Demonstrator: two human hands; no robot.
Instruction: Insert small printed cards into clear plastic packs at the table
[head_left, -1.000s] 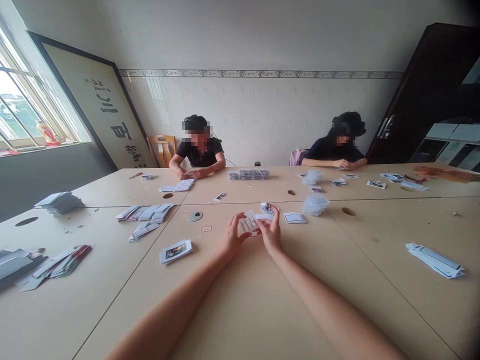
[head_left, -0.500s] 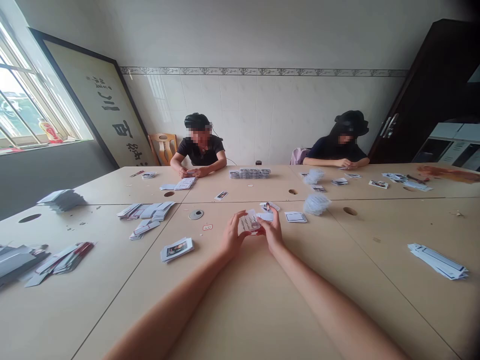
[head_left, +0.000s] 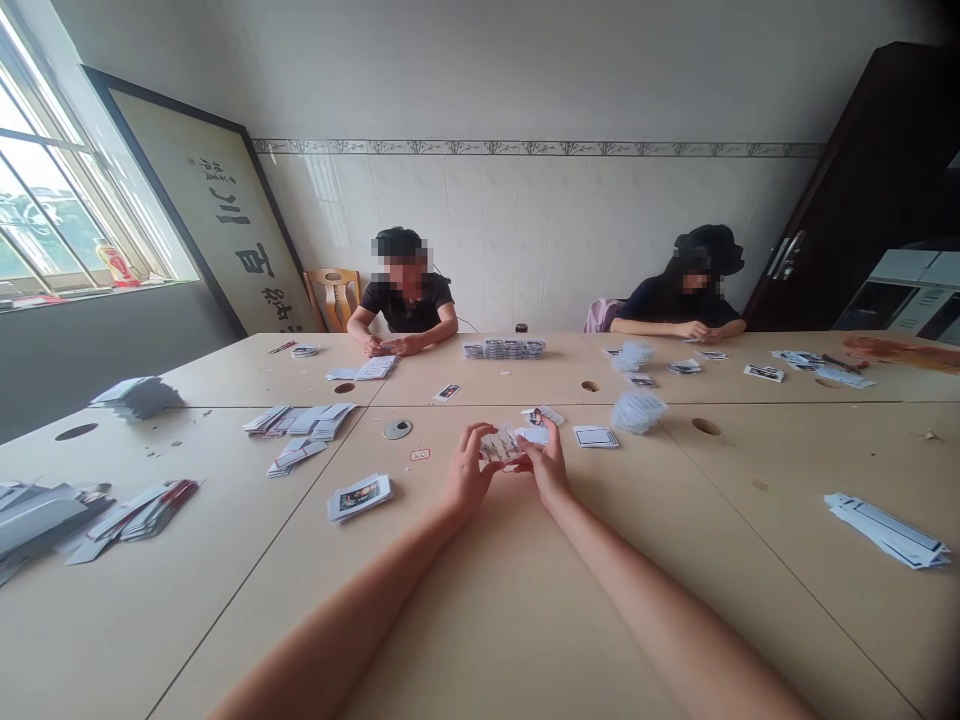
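Just above the table in the middle, a small clear plastic case (head_left: 501, 446) with dark print on it is held between both hands. My left hand (head_left: 469, 478) grips its left side, fingers curled round the edge. On the opposite side, my right hand (head_left: 551, 472) pinches it, the thumb over its near face. Behind the hands lie picture cards (head_left: 541, 415), partly hidden by my right fingers. A blue-bordered white card stack (head_left: 596, 437) rests right of them. Left of my hands is a stack of picture cards (head_left: 360, 498).
Piles of white cards (head_left: 300, 422) and a grey stack (head_left: 139, 396) lie leftward. Bundled clear plastic sleeves (head_left: 637, 411) and a blue-edged strip stack (head_left: 889, 530) are on the right. Packed cases (head_left: 504, 348) stand at the back. Two people (head_left: 409, 300) sit opposite.
The view has shifted slightly, so the table and things on it appear a little further right. Both hands keep hold of the clear case, which looks slightly turned.
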